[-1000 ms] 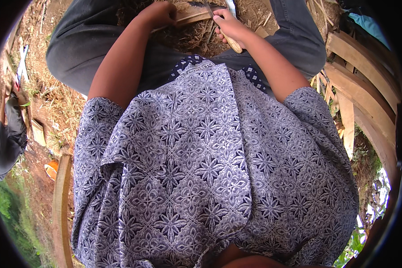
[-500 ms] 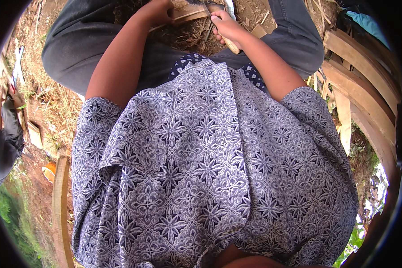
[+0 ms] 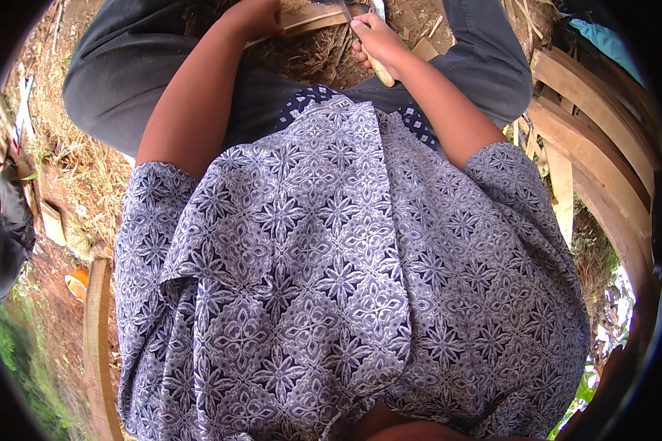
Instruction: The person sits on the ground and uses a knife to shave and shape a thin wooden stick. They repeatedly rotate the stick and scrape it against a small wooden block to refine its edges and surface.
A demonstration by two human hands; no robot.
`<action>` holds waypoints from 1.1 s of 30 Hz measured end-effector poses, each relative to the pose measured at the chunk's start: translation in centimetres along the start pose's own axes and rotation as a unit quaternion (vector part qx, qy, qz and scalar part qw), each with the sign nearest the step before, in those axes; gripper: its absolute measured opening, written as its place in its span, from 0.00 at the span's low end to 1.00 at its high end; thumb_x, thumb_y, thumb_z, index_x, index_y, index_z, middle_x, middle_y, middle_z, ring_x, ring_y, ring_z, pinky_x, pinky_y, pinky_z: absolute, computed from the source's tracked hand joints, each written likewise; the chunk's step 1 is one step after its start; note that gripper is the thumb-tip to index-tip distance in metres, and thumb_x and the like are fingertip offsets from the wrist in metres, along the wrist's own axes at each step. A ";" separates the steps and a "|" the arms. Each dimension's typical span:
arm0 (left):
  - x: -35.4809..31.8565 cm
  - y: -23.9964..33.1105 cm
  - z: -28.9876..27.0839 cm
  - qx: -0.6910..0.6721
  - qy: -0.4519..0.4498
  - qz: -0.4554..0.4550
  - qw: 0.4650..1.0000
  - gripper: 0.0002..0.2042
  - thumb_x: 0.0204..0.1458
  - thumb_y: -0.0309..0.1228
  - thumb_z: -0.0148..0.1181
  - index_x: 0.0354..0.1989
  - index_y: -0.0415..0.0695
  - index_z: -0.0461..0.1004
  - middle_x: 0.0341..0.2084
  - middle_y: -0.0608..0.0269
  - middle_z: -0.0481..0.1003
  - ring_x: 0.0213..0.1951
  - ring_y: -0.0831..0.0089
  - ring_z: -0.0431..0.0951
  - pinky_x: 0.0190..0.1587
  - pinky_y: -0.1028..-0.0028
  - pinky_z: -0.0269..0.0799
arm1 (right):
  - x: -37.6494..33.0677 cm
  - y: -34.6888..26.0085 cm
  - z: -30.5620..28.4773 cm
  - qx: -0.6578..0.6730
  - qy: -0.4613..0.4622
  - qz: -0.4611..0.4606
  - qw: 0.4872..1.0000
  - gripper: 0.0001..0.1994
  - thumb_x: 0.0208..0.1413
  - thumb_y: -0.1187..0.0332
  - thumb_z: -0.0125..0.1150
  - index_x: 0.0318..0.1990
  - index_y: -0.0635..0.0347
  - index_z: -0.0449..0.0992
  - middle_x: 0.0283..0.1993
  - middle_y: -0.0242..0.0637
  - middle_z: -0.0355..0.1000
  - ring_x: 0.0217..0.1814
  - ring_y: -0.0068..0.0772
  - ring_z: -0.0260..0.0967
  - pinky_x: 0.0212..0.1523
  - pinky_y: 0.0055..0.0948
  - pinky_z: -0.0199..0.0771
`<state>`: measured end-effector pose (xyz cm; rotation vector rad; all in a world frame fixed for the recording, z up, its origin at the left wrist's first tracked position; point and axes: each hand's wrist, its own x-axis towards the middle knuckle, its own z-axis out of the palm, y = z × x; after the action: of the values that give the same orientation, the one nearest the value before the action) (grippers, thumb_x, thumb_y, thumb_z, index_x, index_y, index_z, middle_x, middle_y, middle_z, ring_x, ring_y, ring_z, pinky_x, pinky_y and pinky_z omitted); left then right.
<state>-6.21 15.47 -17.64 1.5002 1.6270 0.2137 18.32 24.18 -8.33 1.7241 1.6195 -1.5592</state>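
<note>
At the top of the head view, my right hand [image 3: 379, 44] is wrapped round the pale wooden handle of a knife [image 3: 381, 73]. Its narrow blade points up and away from me and meets the right part of a piece of wood [image 3: 312, 27]. My left hand [image 3: 257, 18] is closed at the left part of that wood, with its fingertips mostly turned out of sight. The wood lies crosswise between my bent legs, and its far side is cut off by the picture's edge.
Curved wooden planks [image 3: 592, 147] are stacked at my right, near a blue cloth [image 3: 603, 40]. Wood shavings and dry straw [image 3: 99, 173] cover the ground. On the left are a long wooden beam [image 3: 96, 345], an orange object [image 3: 76, 282] and a person's dark clothing [image 3: 9, 231].
My right hand and the knife have shifted slightly to the right and away from me. My left hand has moved a little to the left, still at the wood.
</note>
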 end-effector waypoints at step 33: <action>-0.2 1.2 0.2 0.039 0.020 0.000 0.999 0.10 0.45 0.35 0.69 0.30 0.42 0.83 0.27 0.51 0.82 0.31 0.56 0.82 0.38 0.61 0.77 | 0.4 0.2 -0.4 0.024 -0.017 0.033 0.999 0.15 0.69 0.55 0.50 0.58 0.47 0.63 0.32 0.28 0.64 0.24 0.19 0.59 0.21 0.24 0.65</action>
<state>-5.26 15.56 -16.87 1.5646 1.6841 0.1833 18.59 24.69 -8.62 1.7473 1.5065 -1.5990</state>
